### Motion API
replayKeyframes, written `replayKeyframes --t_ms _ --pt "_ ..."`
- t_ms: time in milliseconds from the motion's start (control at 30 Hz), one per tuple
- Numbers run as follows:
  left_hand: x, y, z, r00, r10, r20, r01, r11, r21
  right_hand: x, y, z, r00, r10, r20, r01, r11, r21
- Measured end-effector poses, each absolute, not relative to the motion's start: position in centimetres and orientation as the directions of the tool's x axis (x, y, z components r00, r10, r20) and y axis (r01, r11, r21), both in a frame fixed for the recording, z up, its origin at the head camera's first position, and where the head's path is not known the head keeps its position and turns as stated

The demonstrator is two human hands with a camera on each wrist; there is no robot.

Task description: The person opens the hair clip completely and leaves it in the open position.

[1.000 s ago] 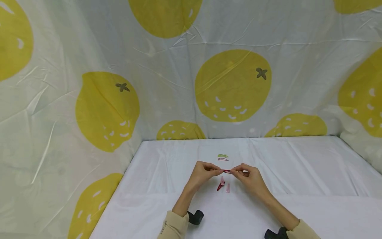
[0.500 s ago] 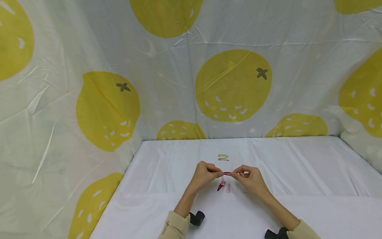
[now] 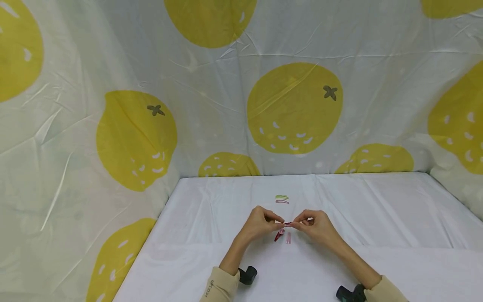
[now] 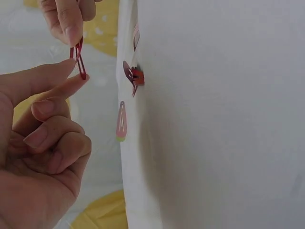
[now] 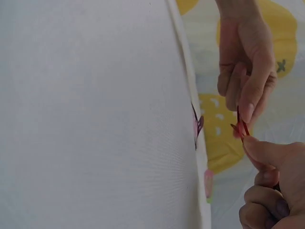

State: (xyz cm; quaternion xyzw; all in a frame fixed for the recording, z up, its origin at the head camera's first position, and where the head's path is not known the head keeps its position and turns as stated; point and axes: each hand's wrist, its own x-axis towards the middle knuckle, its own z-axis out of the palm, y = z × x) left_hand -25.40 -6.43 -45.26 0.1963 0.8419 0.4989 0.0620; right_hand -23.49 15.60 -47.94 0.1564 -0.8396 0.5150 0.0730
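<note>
Between my two hands a red snap hair clip (image 3: pixel 287 224) is held up over the table, its metal strips spread apart in the left wrist view. My left hand (image 3: pixel 260 225) pinches one end with thumb and forefinger; the other fingers are curled in. At the opposite end, the fingertips of my right hand (image 3: pixel 316 225) pinch the clip. Just below the hands lie a dark red clip (image 3: pixel 278 236), overlapped by a pink one, and a separate pale pink clip (image 3: pixel 288 238). Fingertips cover both ends of the held clip.
Farther back on the white-covered table (image 3: pixel 377 209) lie a green hair clip (image 3: pixel 281 196) and a pinkish clip (image 3: pixel 282 201), one behind the other. A lemon-print curtain (image 3: pixel 211 105) hangs behind and beside the table. Black camera mounts (image 3: pixel 247 275) stick out from the wrists.
Both hands have come down and slightly nearer with the red hair clip between them, so they now overlap the pink clip lying on the dark red one. The clips on the table have not moved.
</note>
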Motion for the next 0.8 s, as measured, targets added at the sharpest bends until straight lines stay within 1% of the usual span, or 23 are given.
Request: replayKeyframes --t_ms 167,367,467,567,667,800 --pt "-25.37 -6.30 -45.40 -0.898 0.435 0.073 0.282 0.439 0.853 -23.38 15.43 -47.89 -0.937 -0.226 0.268 -0.340 0.403 -0.849" --pt "-25.35 -6.38 -45.44 -0.878 0.476 0.042 0.272 0.426 0.863 -23.42 15.31 -48.06 -0.951 -0.232 0.207 -0.280 0.351 -0.893" --pt "-25.38 -6.41 -45.49 -0.896 0.443 0.035 0.229 0.394 0.890 -23.40 15.37 -48.08 -0.962 -0.216 0.166 -0.238 0.373 -0.897" --pt "-25.44 -6.46 -45.52 -0.931 0.363 0.034 0.167 0.344 0.924 -23.34 15.35 -48.03 -0.970 -0.208 0.127 -0.200 0.380 -0.903" --pt "-25.50 -6.49 -45.49 -0.952 0.305 0.035 0.127 0.287 0.950 -23.19 15.13 -47.92 -0.964 -0.245 0.099 -0.183 0.346 -0.920" --pt "-25.51 -6.41 -45.45 -0.951 0.308 0.040 0.115 0.230 0.966 -22.88 14.61 -47.74 -0.962 -0.264 0.068 -0.151 0.310 -0.939"
